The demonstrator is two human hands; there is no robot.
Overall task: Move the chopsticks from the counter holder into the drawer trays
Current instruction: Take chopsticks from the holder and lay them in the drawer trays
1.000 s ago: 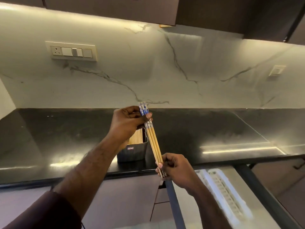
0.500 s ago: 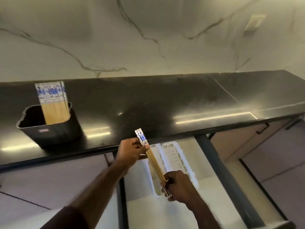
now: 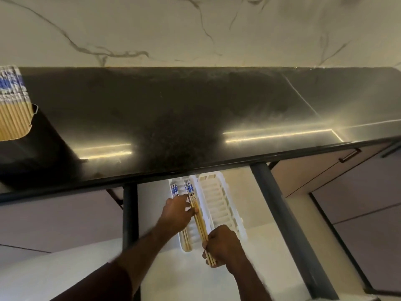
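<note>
Both hands pinch a small bunch of chopsticks [image 3: 198, 216] over the left tray [image 3: 191, 230] in the open drawer, the left hand [image 3: 176, 210] near the blue tops and the right hand [image 3: 221, 246] at the thin ends, so a few already lie in that tray (the right tray [image 3: 219, 205] looks bare), while many more wait in the black holder [image 3: 36, 144] on the counter [image 3: 195, 118].

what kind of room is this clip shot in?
Most likely a home kitchen: a glossy black countertop against a marble-veined backsplash, an open drawer under it with white slotted trays, and a black holder packed with chopsticks.
</note>
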